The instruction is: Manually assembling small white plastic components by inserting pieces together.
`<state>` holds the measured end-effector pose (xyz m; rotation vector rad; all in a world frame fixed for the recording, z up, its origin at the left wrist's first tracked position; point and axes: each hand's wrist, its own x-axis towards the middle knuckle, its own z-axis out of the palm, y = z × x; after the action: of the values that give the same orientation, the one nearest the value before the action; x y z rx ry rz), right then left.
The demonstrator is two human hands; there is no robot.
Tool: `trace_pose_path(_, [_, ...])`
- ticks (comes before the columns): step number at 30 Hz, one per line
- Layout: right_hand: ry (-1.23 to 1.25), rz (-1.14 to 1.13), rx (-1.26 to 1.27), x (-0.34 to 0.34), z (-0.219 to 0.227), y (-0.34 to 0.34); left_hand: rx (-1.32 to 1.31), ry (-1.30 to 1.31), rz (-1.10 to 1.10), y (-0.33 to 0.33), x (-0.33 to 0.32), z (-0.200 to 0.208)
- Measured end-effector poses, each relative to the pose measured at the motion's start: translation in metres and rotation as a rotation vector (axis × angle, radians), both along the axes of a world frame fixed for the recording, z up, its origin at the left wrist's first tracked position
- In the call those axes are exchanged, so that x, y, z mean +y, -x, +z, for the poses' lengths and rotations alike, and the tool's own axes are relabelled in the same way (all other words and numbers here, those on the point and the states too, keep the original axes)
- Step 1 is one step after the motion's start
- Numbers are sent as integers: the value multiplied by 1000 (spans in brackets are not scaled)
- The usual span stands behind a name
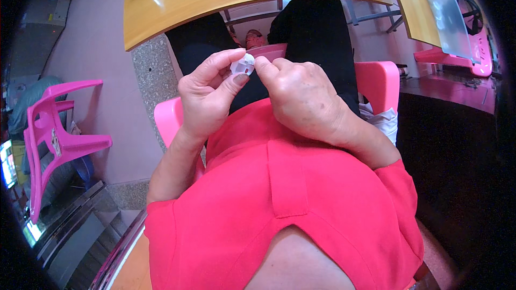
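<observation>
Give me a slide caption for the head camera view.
Left hand pinches a small whitish part, with the right hand close beside it.

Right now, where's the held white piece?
In the head view's upper half, slightly left of centre: the white piece is pinched in the left hand, with the right hand just to its right.

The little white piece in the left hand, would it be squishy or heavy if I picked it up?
The white piece is probably stiff, since the left hand pinches it without visibly squashing it. It's likely light, being small and plastic-looking.
</observation>
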<state>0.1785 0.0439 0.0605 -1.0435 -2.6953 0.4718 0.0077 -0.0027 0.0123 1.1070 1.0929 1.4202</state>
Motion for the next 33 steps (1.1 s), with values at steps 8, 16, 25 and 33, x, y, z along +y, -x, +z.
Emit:
trace_pose_path(8, [117, 171, -201, 11, 14, -2, 25, 27, -62, 2, -2, -1])
trace_pose_path(16, [518, 214, 59, 37, 8, -12, -61, -16, -124, 6, 5, -5])
trace_pose_path(25, [333, 42, 92, 20, 10, -7, -325, 73, -112, 6, 8, -8])
trace_pose_path(33, [310, 38, 38, 23, 9, -5, -134, 61, -42, 3, 5, -7])
